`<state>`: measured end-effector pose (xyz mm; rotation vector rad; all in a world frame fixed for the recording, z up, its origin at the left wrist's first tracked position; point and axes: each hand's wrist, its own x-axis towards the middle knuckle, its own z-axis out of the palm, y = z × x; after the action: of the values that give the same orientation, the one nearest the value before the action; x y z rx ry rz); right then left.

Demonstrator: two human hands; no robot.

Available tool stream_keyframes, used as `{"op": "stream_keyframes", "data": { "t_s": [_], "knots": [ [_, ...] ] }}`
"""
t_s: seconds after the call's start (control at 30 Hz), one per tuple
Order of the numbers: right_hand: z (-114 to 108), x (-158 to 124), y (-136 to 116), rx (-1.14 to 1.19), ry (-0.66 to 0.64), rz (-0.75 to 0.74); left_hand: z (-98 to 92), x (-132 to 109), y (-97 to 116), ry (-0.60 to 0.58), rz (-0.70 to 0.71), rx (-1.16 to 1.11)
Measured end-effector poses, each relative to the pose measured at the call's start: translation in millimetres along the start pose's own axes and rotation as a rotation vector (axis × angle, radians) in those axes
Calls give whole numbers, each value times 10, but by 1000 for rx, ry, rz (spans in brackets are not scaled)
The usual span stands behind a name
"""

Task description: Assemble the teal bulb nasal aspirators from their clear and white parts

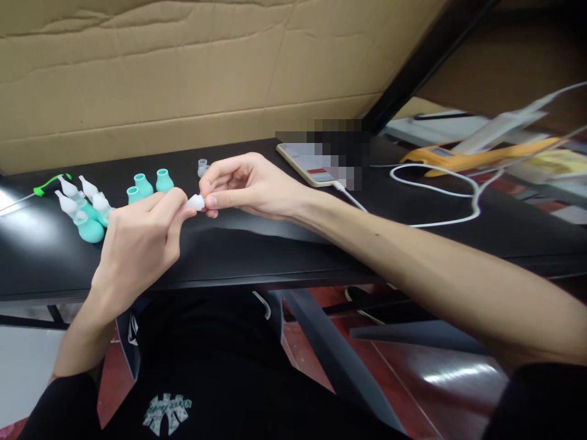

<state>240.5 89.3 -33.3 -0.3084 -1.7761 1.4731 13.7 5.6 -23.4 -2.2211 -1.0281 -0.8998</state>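
1. Tip point(196, 202): small, white and translucent. I see it held in the air between the two hands, just above the near edge of the black table point(257, 250).
2. Left hand point(137, 244): thumb and forefinger pinched shut on the left end of the tip, other fingers curled in. I cannot tell whether the palm hides anything more.
3. Right hand point(243, 186): thumb and forefinger closed on the right end of the tip, remaining fingers loosely bent above it.
4. Teal bulbs point(164, 180): three without tips, standing upright in a close group on the table behind the left hand.
5. Fitted bulbs point(89, 229): several teal bulbs with white tips, lying in a cluster left of the bare ones; one lies just beside the left hand's knuckles.
6. Clear cap point(202, 166): small, on the table just behind the right hand's fingers.
7. Green-handled tool point(50, 182): at the far left of the table.
8. Phone point(307, 168): flat on the table right of the right hand, with a white cable point(435, 201) looping off to the right.
9. Cardboard sheet point(183, 73): upright behind the table.
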Motion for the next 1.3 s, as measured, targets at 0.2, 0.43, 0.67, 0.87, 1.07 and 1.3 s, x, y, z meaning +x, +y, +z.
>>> {"op": "stream_keyframes", "data": {
  "t_s": [0.2, 0.43, 0.67, 0.87, 1.07, 1.3],
  "knots": [
    [0, 15, 44, 115, -29, -23, -15, 7, 20, 36, -1, -25],
    [19, 24, 42, 167, -38, -67, -8, 18, 40, 64, -19, -44],
    [-23, 10, 30, 150, -68, 8, -5, -5, 12, 11, 33, 19],
    [-40, 11, 56, 125, -76, -35, -2, -1, 28, 14, 18, 16],
    [-39, 6, 47, 93, -69, -50, -17, -8, 41, 0, -9, 9],
    [-36, 0, 46, 49, -51, -50, -2, -17, 40, -1, -6, 5]
  ]
}}
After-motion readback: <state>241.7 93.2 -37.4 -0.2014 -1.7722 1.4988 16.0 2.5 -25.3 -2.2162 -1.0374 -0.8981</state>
